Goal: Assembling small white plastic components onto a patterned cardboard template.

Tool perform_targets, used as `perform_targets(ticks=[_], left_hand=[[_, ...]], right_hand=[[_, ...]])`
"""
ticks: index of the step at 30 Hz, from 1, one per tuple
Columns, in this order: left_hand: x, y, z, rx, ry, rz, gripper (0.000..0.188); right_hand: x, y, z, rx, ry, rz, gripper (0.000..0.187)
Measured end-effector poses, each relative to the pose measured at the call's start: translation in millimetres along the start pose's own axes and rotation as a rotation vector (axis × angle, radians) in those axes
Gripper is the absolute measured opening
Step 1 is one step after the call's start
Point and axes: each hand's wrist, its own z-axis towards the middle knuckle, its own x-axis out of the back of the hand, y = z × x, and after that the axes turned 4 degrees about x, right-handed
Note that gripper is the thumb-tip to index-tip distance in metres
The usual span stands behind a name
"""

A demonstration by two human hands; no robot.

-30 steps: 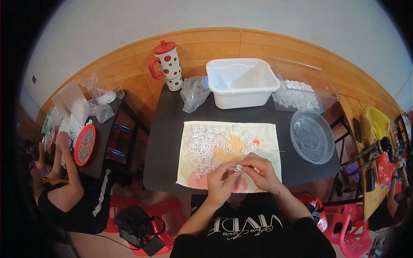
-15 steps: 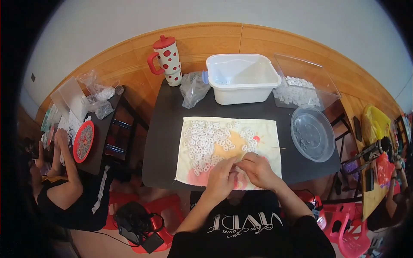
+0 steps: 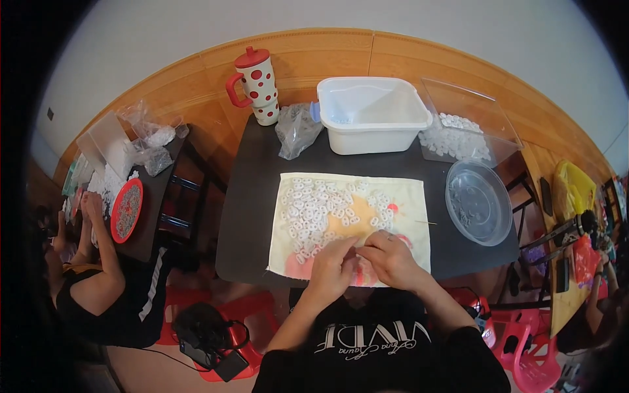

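Observation:
My left hand (image 3: 333, 267) and my right hand (image 3: 388, 259) meet over the near edge of a cream towel (image 3: 413, 190) with pink and orange patches. The fingers of both are closed and bent toward each other, thumbs and fingertips almost touching. Whatever they pinch is too small or too covered to make out. Many small white plastic pieces (image 3: 308, 209), each with two holes, lie spread over the towel's left and middle, just beyond my hands. A thin stick-like tool (image 3: 426, 222) lies across the towel's right edge.
On the dark table (image 3: 246, 196) stand a white tub (image 3: 377, 141), a spotted tumbler (image 3: 261, 92), a plastic bag (image 3: 298, 131), a clear box of white pieces (image 3: 455, 141) and a clear round bowl (image 3: 478, 203). At left, another person's hands (image 3: 92, 206) work beside a red basin (image 3: 126, 211).
The view has shifted slightly. My two hands stay together over the towel's near edge, with only small finger movements.

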Motion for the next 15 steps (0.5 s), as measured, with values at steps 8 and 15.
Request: perform_targets(ticks=[8, 15], left_hand=[[4.8, 13.3, 5.7, -0.055, 0.023, 0.033, 0.041], [13.0, 13.2, 13.3, -0.192, -0.175, 0.094, 0.031]], right_hand=[[-5.3, -3.0, -8.2, 0.022, -0.011, -0.100, 0.019], [-7.7, -1.1, -13.0, 0.050, 0.009, -0.053, 0.016]])
